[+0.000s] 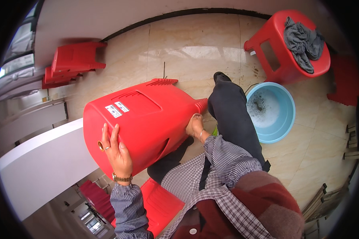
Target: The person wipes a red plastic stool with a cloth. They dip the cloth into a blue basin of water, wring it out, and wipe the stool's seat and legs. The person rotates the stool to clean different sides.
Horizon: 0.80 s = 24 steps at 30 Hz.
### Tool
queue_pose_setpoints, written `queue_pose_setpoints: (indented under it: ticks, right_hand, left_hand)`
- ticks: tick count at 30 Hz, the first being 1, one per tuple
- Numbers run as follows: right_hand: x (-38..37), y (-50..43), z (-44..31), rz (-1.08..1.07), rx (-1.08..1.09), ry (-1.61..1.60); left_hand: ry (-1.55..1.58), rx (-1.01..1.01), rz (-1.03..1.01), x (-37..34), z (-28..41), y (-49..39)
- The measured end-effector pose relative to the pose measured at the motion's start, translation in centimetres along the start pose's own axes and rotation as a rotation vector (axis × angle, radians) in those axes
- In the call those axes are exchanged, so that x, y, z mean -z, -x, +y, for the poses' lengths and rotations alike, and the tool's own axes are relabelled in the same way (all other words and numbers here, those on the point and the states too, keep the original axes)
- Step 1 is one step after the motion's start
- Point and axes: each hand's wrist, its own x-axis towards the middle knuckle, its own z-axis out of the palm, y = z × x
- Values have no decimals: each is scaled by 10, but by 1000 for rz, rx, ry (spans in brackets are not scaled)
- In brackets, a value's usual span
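Note:
A red plastic stool (143, 119) lies tipped on its side before me, its seat to the left and its legs to the right. Two white printed labels stick to its upper side, and a gold-rimmed hole shows in the seat. My left hand (118, 152) holds the seat end, fingers spread over the edge near that hole. Lower on the legs' side, my right hand (195, 125) is closed around the stool's edge, its fingertips partly hidden. Beside my leg stands a light blue bucket (270, 131) with foamy water in it.
At the upper right, a grey cloth (303, 43) lies on an upright red stool (267, 56). More red stools (76, 58) are at the upper left. A white panel (48, 164) runs beside the held stool's seat. Under me is a red plastic seat (161, 203).

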Motion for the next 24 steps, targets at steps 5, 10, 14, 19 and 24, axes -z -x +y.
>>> queue_pose_setpoints:
  ticks: [5, 10, 14, 19, 24]
  right_hand:
    - [10, 1, -13, -41, -126, -170]
    - [22, -19, -12, -169, -214, 20]
    - [15, -15, 14, -49, 108, 175]
    - [21, -24, -8, 197, 228, 426]
    - [36, -18, -43, 269, 439, 1033]
  left_hand:
    - [-26, -17, 0, -1, -1, -2]
    - [42, 3, -5, 0, -1, -1]
    - [1, -4, -11, 0, 0, -2]
    - [-8, 15, -11, 1, 2, -2]
    - [-32, 15, -20, 1, 3, -2]
